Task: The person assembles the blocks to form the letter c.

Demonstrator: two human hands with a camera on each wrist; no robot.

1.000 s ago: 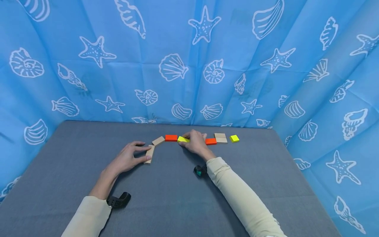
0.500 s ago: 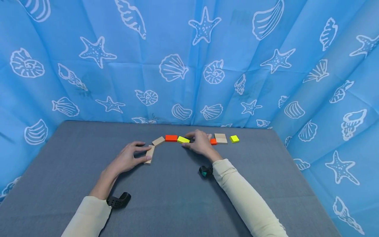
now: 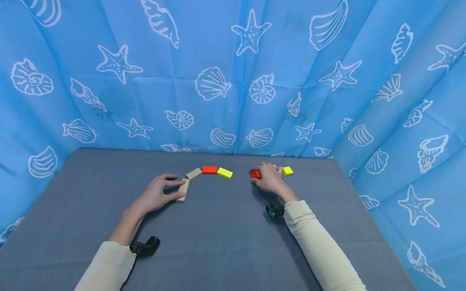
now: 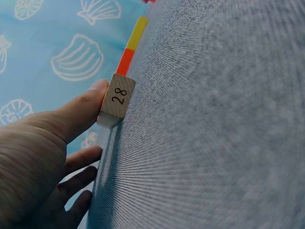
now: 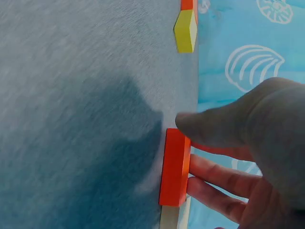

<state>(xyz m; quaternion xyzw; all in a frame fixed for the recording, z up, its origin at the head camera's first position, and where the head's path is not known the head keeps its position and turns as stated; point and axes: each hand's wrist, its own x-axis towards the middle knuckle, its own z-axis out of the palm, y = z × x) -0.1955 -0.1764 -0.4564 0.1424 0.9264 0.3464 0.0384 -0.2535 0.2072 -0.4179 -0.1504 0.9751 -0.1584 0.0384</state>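
My left hand [image 3: 162, 190] holds a plain wooden block [image 3: 183, 190] by its ends between thumb and fingers. In the left wrist view, "28" is printed on the end of that block [image 4: 118, 95]. From its far end an arc runs right: another wooden block [image 3: 194, 173], a red block [image 3: 209, 170] and a yellow block [image 3: 225, 173]. Across a gap, my right hand [image 3: 271, 178] pinches a second red block [image 3: 256, 174], with the thumb by its near end in the right wrist view. Pale wooden blocks behind this hand are mostly hidden.
A small yellow block [image 3: 288, 171] lies just right of my right hand. Grey cloth covers the table [image 3: 218, 242]. A blue curtain [image 3: 156, 93] with white shells and starfish hangs behind and at the sides.
My right hand has let go of the yellow block, leaving it at the arc's end, and moved right to the second red block. My left hand has stayed on its wooden block.
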